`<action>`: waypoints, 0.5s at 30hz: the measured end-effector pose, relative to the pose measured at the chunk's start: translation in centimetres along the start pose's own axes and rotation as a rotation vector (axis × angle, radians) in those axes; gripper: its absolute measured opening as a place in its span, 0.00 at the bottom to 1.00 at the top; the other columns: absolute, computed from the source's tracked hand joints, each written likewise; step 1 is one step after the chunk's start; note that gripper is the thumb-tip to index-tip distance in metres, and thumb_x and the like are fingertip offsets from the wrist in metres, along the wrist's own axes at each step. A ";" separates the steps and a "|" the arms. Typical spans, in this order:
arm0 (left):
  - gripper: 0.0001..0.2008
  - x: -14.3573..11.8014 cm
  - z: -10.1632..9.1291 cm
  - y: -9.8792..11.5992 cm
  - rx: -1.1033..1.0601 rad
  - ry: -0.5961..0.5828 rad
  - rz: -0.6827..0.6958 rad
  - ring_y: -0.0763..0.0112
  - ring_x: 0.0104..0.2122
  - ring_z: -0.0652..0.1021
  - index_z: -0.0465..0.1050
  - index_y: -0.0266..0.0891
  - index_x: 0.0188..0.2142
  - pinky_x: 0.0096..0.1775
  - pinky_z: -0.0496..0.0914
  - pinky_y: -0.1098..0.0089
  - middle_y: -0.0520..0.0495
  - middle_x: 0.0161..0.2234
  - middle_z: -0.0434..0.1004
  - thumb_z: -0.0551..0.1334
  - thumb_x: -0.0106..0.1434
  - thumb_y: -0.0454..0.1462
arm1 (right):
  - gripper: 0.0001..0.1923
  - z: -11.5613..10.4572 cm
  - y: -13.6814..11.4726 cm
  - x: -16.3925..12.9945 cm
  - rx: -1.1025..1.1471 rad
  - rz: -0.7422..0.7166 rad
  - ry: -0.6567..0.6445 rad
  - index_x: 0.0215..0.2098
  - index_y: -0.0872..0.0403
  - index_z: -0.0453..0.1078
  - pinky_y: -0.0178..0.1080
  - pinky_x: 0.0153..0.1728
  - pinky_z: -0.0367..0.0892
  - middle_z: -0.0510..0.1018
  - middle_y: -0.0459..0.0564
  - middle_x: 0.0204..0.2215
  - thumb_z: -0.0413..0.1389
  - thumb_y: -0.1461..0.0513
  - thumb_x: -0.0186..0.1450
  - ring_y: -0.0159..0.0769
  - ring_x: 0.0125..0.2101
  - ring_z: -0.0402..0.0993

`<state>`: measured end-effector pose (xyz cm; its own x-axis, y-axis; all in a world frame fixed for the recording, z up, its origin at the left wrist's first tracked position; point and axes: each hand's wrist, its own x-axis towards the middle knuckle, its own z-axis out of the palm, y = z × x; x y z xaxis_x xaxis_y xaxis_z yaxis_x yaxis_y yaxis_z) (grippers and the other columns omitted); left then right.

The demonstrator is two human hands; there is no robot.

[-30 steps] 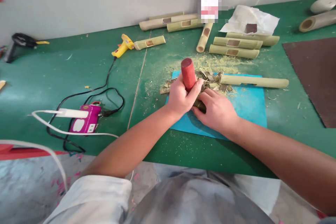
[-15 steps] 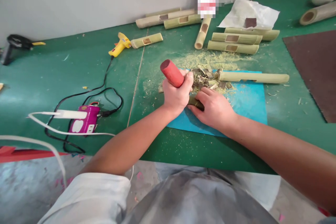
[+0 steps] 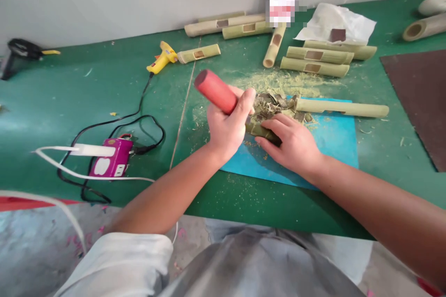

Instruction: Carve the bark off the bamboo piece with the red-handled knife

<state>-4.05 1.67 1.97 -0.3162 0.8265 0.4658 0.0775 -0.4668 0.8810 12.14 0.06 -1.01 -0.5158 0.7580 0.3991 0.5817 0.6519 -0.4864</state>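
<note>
My left hand point(image 3: 228, 127) is closed around the thick red handle point(image 3: 215, 91) of a tool, whose working end is hidden behind my fingers and the bamboo. The handle leans up and to the left. Under my right hand point(image 3: 294, 141) lies a short green bamboo tube point(image 3: 257, 130), gripped by thumb and fingers at its right part. Its left end reaches to my left hand. Beneath is a blue mat point(image 3: 336, 141), with a heap of bamboo shavings point(image 3: 270, 104) just beyond the tube. A longer bamboo tube point(image 3: 364, 108) with cut notches rests across the mat's far edge.
Several bamboo tubes with square openings point(image 3: 313, 67) lie along the back, near white paper point(image 3: 334, 23). At left are a yellow glue gun point(image 3: 163, 58), its black cord, a purple power adapter point(image 3: 113, 158) and a black tool point(image 3: 24, 51). A brown sheet point(image 3: 416, 97) lies right.
My left hand has drawn left with the red-handled tool, and the handle tilts further over. More of the bamboo tube shows between my hands. The whole view has shifted slightly.
</note>
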 end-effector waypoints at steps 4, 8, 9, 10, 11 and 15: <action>0.18 0.8 -1.7 -0.4 0.093 0.002 0.302 0.73 0.26 0.75 0.75 0.41 0.29 0.33 0.72 0.69 0.51 0.25 0.76 0.66 0.68 0.51 | 0.13 -0.4 0.1 0.0 0.096 -0.057 0.060 0.48 0.59 0.76 0.46 0.39 0.73 0.82 0.58 0.40 0.57 0.59 0.71 0.45 0.38 0.78; 0.19 0.5 -1.8 0.6 0.091 -0.039 0.224 0.74 0.24 0.74 0.74 0.41 0.27 0.31 0.72 0.67 0.51 0.25 0.76 0.65 0.69 0.50 | 0.12 -0.8 -0.2 0.1 0.205 -0.026 0.069 0.47 0.58 0.76 0.44 0.40 0.75 0.83 0.56 0.39 0.57 0.58 0.72 0.42 0.39 0.80; 0.20 0.4 -1.6 1.0 0.096 -0.041 0.173 0.74 0.23 0.74 0.73 0.41 0.26 0.30 0.72 0.67 0.51 0.24 0.76 0.65 0.69 0.50 | 0.11 -0.9 -0.3 0.1 0.222 -0.020 0.068 0.47 0.57 0.76 0.43 0.40 0.75 0.83 0.55 0.38 0.57 0.58 0.72 0.42 0.38 0.80; 0.21 0.2 -1.5 1.4 0.097 -0.043 0.128 0.74 0.22 0.73 0.73 0.41 0.24 0.29 0.72 0.67 0.50 0.23 0.76 0.64 0.69 0.51 | 0.11 -1.0 -0.3 0.1 0.237 -0.014 0.065 0.46 0.56 0.76 0.43 0.39 0.75 0.83 0.54 0.38 0.58 0.58 0.72 0.41 0.38 0.80; 0.22 0.1 -1.3 1.7 0.094 -0.039 0.084 0.74 0.22 0.72 0.72 0.41 0.23 0.29 0.72 0.67 0.50 0.23 0.75 0.65 0.69 0.51 | 0.10 -1.1 -0.3 0.1 0.248 -0.012 0.063 0.46 0.56 0.76 0.42 0.39 0.74 0.83 0.54 0.38 0.58 0.58 0.71 0.41 0.37 0.80; 0.23 -0.1 -0.9 2.3 0.048 0.009 -0.027 0.76 0.20 0.70 0.72 0.41 0.21 0.25 0.70 0.69 0.52 0.20 0.73 0.65 0.68 0.51 | 0.11 -1.5 -0.2 0.1 0.295 0.005 0.038 0.45 0.56 0.76 0.41 0.38 0.73 0.82 0.54 0.37 0.59 0.57 0.71 0.39 0.37 0.79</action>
<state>-4.71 0.22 3.86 -0.3274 0.8357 0.4410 0.1136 -0.4286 0.8963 12.93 -0.01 0.28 -0.4857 0.7653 0.4223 0.3735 0.6185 -0.6913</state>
